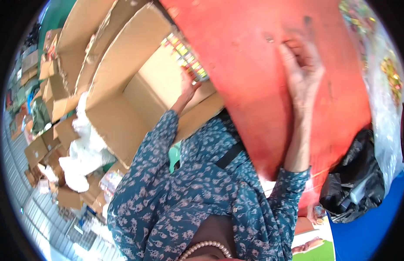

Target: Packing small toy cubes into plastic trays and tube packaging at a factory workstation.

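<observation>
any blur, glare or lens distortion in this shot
Head view: right hand smeared, probably by motion; head view: washed-out glare on ridged metal at lower left, bright sheen on clear plastic at right; head view: fisheye bending toward the rim, dark corners.

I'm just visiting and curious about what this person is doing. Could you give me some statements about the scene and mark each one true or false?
1. The left hand touches a multicoloured pack. True.
2. The cardboard box in front of the person is sealed shut. False: it is open, and its inside shows.
3. The right hand is inside that cardboard box. False: the right hand is over the red tabletop.
4. A black plastic bag lies to the person's right. True.
5. The person's sleeves are plain yellow. False: they are blue with a pale floral pattern.
6. The person wears a beaded necklace. True.
</observation>
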